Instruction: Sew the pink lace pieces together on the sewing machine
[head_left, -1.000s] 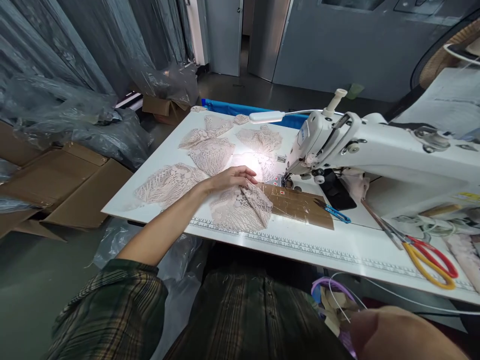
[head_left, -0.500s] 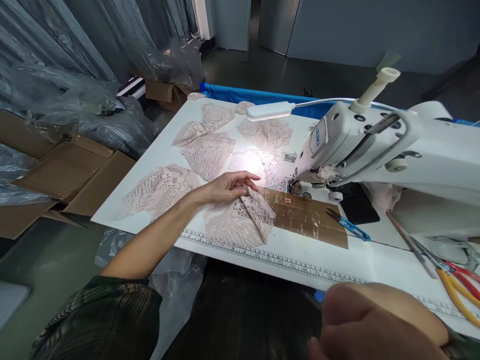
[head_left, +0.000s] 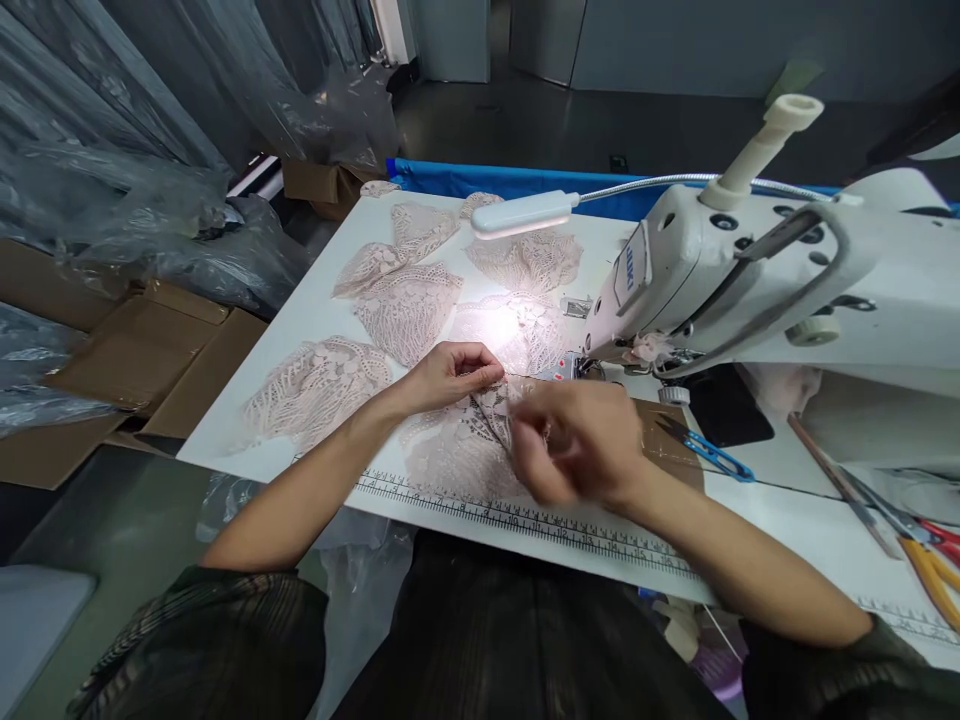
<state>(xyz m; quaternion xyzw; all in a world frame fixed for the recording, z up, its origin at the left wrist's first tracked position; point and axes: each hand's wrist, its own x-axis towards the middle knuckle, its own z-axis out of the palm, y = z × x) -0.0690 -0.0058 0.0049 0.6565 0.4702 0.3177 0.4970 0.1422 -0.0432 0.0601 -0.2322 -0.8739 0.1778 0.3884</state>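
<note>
A pale pink lace piece (head_left: 457, 455) lies on the white table at its front edge, partly covered by both hands. My left hand (head_left: 454, 378) pinches its upper edge between thumb and fingers. My right hand (head_left: 577, 440) is over the lace's right side, curled and smeared by motion, so whether it grips anything is unclear. Just beyond the hands is the needle area of a white sewing machine (head_left: 675, 270). Under the right hand a brown cardboard strip (head_left: 679, 455) shows in part.
Several more lace pieces (head_left: 409, 305) are spread across the table (head_left: 300, 310). Blue thread snips (head_left: 709, 455) and a black phone-like slab (head_left: 727, 408) lie to the right, with yellow-handled scissors (head_left: 930, 575) beyond. A lamp (head_left: 525, 215) hangs above. Open cardboard boxes (head_left: 150, 350) stand at left.
My right hand has come up from the lower right foreground to the lace piece. My left hand keeps its pinch at nearly the same place. The view has shifted slightly.
</note>
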